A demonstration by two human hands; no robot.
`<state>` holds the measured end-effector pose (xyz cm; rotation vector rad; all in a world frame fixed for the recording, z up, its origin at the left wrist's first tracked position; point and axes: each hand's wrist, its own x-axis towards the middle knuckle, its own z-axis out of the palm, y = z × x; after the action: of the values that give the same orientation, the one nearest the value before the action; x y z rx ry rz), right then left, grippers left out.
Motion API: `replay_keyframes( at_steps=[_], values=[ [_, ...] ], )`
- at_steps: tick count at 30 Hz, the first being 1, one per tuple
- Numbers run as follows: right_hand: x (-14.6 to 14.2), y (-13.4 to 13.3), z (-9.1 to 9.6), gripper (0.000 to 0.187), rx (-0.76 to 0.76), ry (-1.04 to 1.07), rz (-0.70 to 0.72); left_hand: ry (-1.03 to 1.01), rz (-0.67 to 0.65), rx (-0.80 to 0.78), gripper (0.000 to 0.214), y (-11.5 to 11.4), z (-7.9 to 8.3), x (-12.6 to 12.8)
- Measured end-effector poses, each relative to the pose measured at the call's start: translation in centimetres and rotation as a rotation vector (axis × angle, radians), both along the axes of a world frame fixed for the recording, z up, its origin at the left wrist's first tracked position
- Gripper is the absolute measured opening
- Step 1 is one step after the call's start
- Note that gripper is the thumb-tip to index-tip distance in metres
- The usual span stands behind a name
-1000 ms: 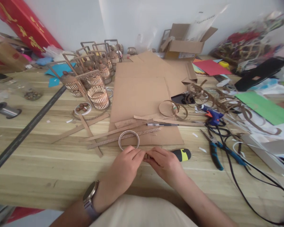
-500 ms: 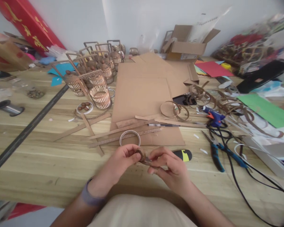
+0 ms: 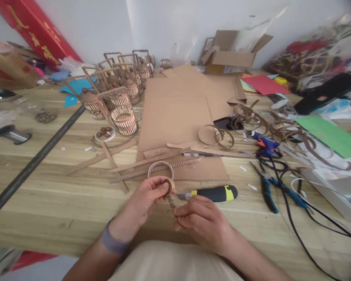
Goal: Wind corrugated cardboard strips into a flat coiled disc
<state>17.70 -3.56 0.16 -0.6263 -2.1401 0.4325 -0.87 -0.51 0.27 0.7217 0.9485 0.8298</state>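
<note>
My left hand (image 3: 146, 201) pinches a small rolled coil of brown corrugated cardboard strip (image 3: 168, 186) between thumb and fingers. A loose tail of the strip (image 3: 171, 201) runs down from the coil into my right hand (image 3: 199, 222), whose fingers are closed on its end. Both hands are just above the wooden table (image 3: 61, 210), near its front edge. A black and yellow utility knife (image 3: 213, 193) lies on the table right behind my right hand. A white ring (image 3: 160, 170) lies just beyond my left hand.
Flat cardboard sheets (image 3: 175, 117) and cut strips cover the middle. Cardboard lanterns (image 3: 119, 105) stand at the back left. Blue pliers (image 3: 266, 187), a glue gun (image 3: 263, 141), black cables and curled strips lie to the right. A long black ruler (image 3: 32, 166) crosses the left side.
The hands lifted the strip piece off the table and turned it. My right hand then drew down and toward me, pulling out the tail and uncovering the knife.
</note>
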Motion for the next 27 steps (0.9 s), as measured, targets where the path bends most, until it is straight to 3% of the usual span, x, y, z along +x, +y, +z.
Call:
replay_keyframes(
  at_steps=[9, 16, 20, 24, 27],
  values=[
    [1.5, 1.0, 0.9, 0.013, -0.115, 0.131, -0.028, 0.062, -0.194, 0.088, 0.029, -1.1, -0.2, 0.1],
    [1.2, 1.2, 0.3, 0.015, -0.212, 0.236, 0.014, 0.047, -0.385, 0.151, 0.023, -1.5, 0.9, 0.2],
    [1.0, 1.1, 0.0, 0.014, -0.242, 0.293, 0.023, 0.074, -0.401, 0.184, 0.027, -1.2, 1.4, 0.3],
    [1.1, 1.1, -0.3, 0.01, -0.153, 0.267, 0.003, -0.004, -0.373, 0.113, 0.05, -1.4, 1.0, 0.7],
    [1.1, 1.1, -0.5, 0.009, -0.085, 0.229, -0.021, -0.052, -0.306, 0.127, 0.054, -1.8, 0.5, 1.2]
  ],
)
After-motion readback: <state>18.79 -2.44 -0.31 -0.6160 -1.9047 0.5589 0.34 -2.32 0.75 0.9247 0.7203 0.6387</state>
